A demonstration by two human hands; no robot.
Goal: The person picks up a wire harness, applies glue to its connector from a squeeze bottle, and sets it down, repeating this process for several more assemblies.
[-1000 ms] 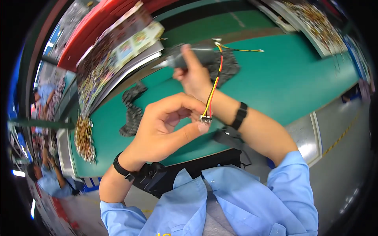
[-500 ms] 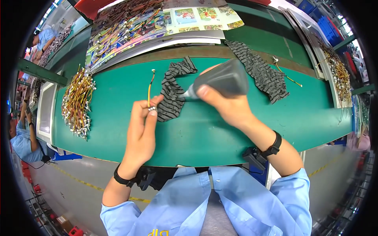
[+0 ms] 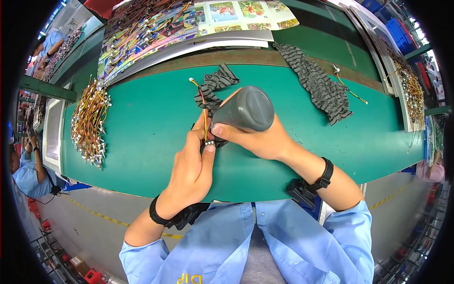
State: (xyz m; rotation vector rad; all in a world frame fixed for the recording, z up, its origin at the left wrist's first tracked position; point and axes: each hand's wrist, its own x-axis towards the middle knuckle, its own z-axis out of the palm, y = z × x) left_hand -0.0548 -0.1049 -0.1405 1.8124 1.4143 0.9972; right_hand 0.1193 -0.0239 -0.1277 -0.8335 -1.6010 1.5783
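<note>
The left hand (image 3: 189, 165) pinches the near end of a thin wire bunch (image 3: 205, 120) between thumb and finger. The bunch points to the far side. It is yellow, red and dark, with white plugs. The right hand (image 3: 265, 142) grips a fat gray bottle (image 3: 243, 109) just right of it. A striped cloth (image 3: 221, 78) lies behind. The green table (image 3: 293, 170) leaves room on the right; its near edge is by the left wrist.
</note>
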